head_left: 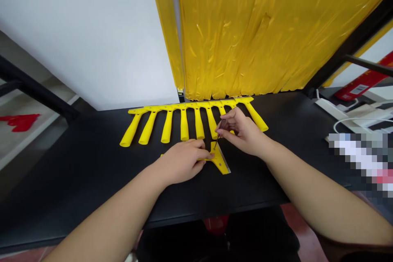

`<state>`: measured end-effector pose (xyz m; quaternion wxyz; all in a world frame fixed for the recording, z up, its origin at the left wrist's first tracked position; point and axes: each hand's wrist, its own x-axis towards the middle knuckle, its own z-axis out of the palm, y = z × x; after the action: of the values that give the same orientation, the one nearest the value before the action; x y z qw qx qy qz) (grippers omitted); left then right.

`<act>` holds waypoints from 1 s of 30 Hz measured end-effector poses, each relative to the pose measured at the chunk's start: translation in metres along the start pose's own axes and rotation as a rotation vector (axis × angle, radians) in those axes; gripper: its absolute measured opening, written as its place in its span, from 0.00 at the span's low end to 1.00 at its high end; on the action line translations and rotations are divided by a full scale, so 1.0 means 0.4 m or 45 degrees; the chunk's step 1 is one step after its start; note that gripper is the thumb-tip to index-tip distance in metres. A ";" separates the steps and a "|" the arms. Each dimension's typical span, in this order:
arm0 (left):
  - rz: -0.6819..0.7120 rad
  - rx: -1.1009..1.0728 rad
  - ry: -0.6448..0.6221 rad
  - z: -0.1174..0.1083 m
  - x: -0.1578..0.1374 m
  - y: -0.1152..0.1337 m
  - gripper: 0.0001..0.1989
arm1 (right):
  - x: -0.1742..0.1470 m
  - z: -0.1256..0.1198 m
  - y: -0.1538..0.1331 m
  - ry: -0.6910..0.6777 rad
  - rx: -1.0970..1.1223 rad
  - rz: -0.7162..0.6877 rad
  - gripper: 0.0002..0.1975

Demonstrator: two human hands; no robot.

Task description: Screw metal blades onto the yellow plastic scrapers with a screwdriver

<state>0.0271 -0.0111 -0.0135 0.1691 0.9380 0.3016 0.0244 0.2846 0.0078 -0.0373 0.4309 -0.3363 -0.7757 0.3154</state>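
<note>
Black tabletop [98, 180] spreads beneath both hands and reaches well out to either side of them. Beyond the grip, ahead and toward the right, hangs shiny yellow sheeting [260, 28]; ahead and toward the left stands a smooth white panel [92, 28]. Just past the fingers runs a row of yellow scrapers [184, 125], heads touching or overlapping along the far side, handles fanned back toward the hands; the right hand hides part of it. Well off to the right of the grip lies a red package [359, 80], near white power strips [334, 112].

The left hand [184, 161] is closed over the handle of a single yellow scraper [218, 161], which lies on its side between the hands, its head poking out past the fingertips. The right hand [241, 131] pinches a small dark screwdriver [223, 123], thumb and fingers together on its handle, shaft slanting down to the head. Nearer the person than that tip sits a screw [220, 164].
</note>
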 end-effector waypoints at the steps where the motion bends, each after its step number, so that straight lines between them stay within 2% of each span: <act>1: -0.006 0.012 0.003 0.000 0.001 0.002 0.18 | 0.000 0.001 -0.003 0.010 -0.031 -0.011 0.15; 7: -0.035 0.033 0.005 0.002 0.004 0.007 0.17 | 0.005 0.010 -0.008 0.092 -0.076 -0.030 0.13; 15: -0.049 0.006 0.001 0.000 0.000 0.008 0.18 | 0.003 0.012 -0.011 0.108 -0.102 -0.012 0.13; 23: -0.030 0.029 -0.007 -0.005 0.003 0.013 0.17 | 0.010 0.009 -0.034 0.152 -0.237 -0.155 0.11; 26: -0.035 0.022 0.006 -0.005 0.001 0.017 0.17 | 0.013 0.019 -0.045 0.200 -0.078 -0.211 0.09; 30: 0.008 0.018 0.068 0.002 0.003 0.017 0.17 | 0.013 0.039 -0.047 0.252 0.232 -0.097 0.10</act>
<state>0.0319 -0.0161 -0.0120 0.1542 0.9391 0.3034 0.0480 0.2638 -0.0021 -0.0270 0.5456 -0.2956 -0.7100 0.3331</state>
